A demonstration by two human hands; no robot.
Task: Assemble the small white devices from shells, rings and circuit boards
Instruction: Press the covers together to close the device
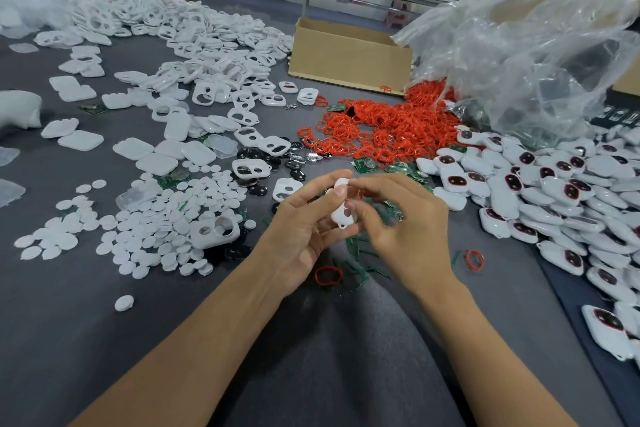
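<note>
Just nearer the person than the heap of red rings (pixel 388 130), a small white shell (pixel 341 210) is pinched between the curled fingers of the left hand (pixel 301 232) and right hand (pixel 405 232); it looks light, stiff and smooth, best held by its edges.

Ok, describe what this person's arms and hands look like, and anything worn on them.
Both arms are bare as far as the view shows: no sleeves on the left forearm or the right forearm. The left hand and the right hand wear no gloves, and no watch, bracelet or ring shows. The fingernails that show look short and plain.
</note>
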